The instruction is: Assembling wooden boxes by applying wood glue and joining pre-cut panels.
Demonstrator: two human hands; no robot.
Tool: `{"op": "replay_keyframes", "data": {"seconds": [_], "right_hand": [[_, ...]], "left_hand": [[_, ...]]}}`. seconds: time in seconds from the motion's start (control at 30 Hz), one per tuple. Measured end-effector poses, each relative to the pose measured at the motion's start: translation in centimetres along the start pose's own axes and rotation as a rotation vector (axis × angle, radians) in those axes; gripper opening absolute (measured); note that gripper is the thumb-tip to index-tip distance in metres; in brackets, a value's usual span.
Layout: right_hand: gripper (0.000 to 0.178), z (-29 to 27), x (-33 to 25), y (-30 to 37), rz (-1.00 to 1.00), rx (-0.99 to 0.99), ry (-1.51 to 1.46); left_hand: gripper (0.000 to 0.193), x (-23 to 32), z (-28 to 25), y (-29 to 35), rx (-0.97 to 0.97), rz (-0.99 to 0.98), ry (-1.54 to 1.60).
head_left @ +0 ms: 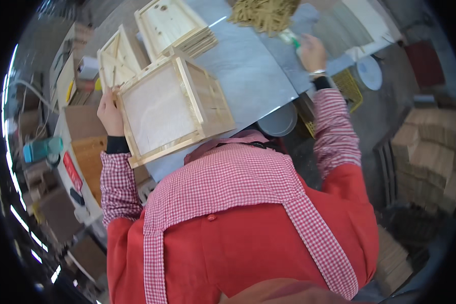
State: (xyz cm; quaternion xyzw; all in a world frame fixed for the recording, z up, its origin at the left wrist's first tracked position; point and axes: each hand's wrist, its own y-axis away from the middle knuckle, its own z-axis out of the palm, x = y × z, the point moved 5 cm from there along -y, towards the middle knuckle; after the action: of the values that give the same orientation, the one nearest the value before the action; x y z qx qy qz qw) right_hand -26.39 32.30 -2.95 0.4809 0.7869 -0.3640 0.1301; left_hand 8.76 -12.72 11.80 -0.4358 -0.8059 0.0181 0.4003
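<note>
Head view — wooden crate in left fingers; right hand far off.

Pale raw-wood crate, smooth grey matt tabletop

- The wooden crate is pale, unfinished pine, boxy, with slatted sides and a flat plywood panel facing up. It's tipped on an angle at the near edge of the grey worktop, and its left edge is gripped from the side.
- The glue bottle is a small, light-coloured thing with a green bit at the tip, out at the far right of the top, mostly hidden in the grip, just beside a heap of thin wooden sticks.
</note>
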Motion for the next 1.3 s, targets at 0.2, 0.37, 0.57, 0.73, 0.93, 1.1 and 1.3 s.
{"op": "replay_keyframes", "data": {"seconds": [0.2, 0.37, 0.57, 0.73, 0.93, 1.1, 1.3], "right_hand": [[0.065, 2.3, 23.9, 2.9, 0.065, -0.487, 0.333], [0.049, 5.0, 28.1, 2.6, -0.055, -0.502, 0.285], [0.027, 0.2, 12.1, -2.5, 0.214, -0.209, -0.238], [0.047, 4.2, -14.6, -2.8, 0.084, -0.526, -1.219], [0.029, 9.6, -26.6, -0.6, -0.241, -0.494, -1.312], [0.018, 13.1, -23.7, -1.1, 0.05, -0.661, -1.135], [0.019, -2.2, -35.7, -6.7, -0.92, 0.07, -0.999]], "left_hand": [[0.034, 1.8, -0.4, 0.7, -0.031, -0.641, 0.477], [0.037, 2.7, 0.1, 0.9, -0.006, -0.753, 0.54], [0.043, 3.1, -0.1, 1.1, 0.082, -0.753, 0.456], [0.043, 4.0, 0.3, 1.2, 0.09, -0.794, 0.457], [0.045, 3.3, 1.0, 0.8, 0.064, -0.783, 0.501], [0.045, 3.0, -0.5, 0.9, 0.201, -0.715, 0.459], [0.044, 15.8, 0.1, -2.8, 0.252, -0.335, 1.154]]}}
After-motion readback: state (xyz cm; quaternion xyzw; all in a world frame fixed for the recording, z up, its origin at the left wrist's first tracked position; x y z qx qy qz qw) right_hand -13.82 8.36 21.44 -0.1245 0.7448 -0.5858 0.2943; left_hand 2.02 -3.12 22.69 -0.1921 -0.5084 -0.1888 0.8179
